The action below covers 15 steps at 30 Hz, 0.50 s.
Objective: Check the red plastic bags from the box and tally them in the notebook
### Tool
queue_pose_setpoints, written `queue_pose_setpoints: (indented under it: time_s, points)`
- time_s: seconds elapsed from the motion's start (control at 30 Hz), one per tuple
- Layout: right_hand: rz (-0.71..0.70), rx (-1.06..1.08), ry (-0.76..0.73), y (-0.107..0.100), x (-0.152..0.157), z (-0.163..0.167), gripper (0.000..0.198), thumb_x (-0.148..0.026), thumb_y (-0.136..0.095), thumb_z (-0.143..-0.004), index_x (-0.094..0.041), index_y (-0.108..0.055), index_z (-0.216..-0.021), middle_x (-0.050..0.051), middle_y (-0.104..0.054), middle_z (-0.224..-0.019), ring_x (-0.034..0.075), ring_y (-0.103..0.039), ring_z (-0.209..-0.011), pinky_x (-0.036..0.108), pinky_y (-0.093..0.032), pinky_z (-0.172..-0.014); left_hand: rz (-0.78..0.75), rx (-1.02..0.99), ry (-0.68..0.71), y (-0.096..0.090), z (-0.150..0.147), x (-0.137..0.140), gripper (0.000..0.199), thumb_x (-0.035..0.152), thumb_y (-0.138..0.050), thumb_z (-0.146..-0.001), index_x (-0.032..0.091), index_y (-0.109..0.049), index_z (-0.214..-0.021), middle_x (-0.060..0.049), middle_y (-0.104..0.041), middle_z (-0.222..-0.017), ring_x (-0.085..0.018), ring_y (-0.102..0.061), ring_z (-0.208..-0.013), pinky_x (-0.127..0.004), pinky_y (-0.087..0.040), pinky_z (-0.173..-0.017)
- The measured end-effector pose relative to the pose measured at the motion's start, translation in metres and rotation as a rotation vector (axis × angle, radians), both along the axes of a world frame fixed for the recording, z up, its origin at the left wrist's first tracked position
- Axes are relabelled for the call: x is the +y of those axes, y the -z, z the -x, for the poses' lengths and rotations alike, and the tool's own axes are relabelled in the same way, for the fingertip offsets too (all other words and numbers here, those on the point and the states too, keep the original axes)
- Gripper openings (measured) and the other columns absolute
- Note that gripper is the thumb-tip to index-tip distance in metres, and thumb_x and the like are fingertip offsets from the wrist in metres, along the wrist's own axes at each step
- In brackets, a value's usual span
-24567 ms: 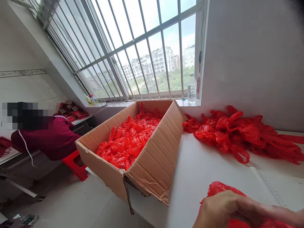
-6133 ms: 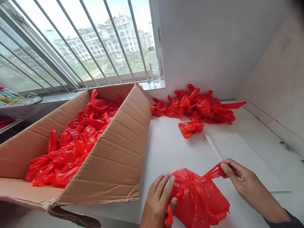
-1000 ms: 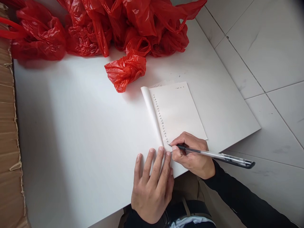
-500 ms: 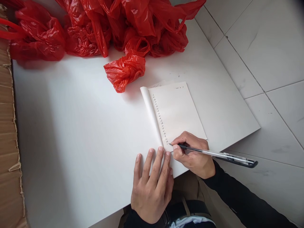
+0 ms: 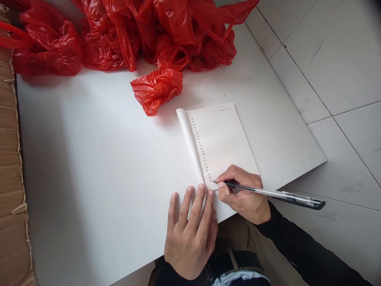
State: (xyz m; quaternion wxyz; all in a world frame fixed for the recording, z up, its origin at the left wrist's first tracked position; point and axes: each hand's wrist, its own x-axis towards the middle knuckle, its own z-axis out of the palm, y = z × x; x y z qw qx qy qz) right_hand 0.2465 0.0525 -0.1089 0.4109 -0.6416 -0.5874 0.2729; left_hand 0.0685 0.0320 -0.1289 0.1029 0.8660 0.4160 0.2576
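A notepad (image 5: 228, 137) lies on the white table, its used pages rolled over along the left side. Down its left margin runs a column of small handwritten numbers, the lowest looking like 26. My right hand (image 5: 242, 194) grips a black and clear pen (image 5: 270, 192) between thumb and fingers. The pen's tip is at the lowest number, and its back end points right over the table edge. Flat on the table, fingers spread, my left hand (image 5: 192, 230) has its fingertips at the notepad's lower left corner.
Crumpled red plastic bags (image 5: 166, 28) are heaped along the far side of the white table (image 5: 104, 159). One bag's twisted end (image 5: 157, 89) reaches toward the notepad. A cardboard box edge (image 5: 10, 178) borders the left side. Pale floor tiles (image 5: 336, 59) show on the right.
A second digit has been added to the lowest number, which now reads like 26. The pen and my right hand have shifted slightly right. My left hand stays in place.
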Motion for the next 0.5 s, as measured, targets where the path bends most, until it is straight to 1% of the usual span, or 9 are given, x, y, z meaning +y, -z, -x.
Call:
queue_pose_setpoints:
  time_s: [0.1,0.23,0.5]
  points:
    - [0.0,0.005,0.01,0.0002,-0.0007,-0.0006,0.011,-0.012,-0.06,-0.082,-0.022,-0.064,-0.084,-0.005,-0.06,-0.07,0.009,-0.052,-0.056,0.024,-0.044,-0.053,-0.003,0.001,0.0,0.0002,-0.0001,0.0,0.052,0.013,-0.072,-0.084,0.013,-0.062,-0.135,-0.012,-0.063,-0.14,-0.035,-0.057,-0.131,-0.059,-0.036,-0.116]
    - [-0.012,-0.039,-0.02,0.0009,0.0007,0.0,0.012,-0.011,-0.06,-0.082,-0.022,-0.064,-0.085,-0.003,-0.061,-0.072,0.011,-0.052,-0.059,0.026,-0.045,-0.056,-0.006,-0.005,0.001,0.0008,0.0,-0.0004,0.053,0.013,-0.072,-0.084,0.013,-0.062,-0.135,-0.012,-0.064,-0.14,-0.035,-0.056,-0.131,-0.06,-0.035,-0.117]
    - [-0.01,-0.026,-0.045,0.0008,0.0029,0.0007,0.014,-0.01,-0.06,-0.082,-0.023,-0.064,-0.086,-0.004,-0.06,-0.072,0.012,-0.054,-0.061,0.026,-0.046,-0.058,-0.013,-0.011,0.004,0.0005,-0.0004,0.0002,0.052,0.012,-0.072,-0.084,0.012,-0.062,-0.134,-0.013,-0.064,-0.139,-0.036,-0.057,-0.13,-0.06,-0.036,-0.115]
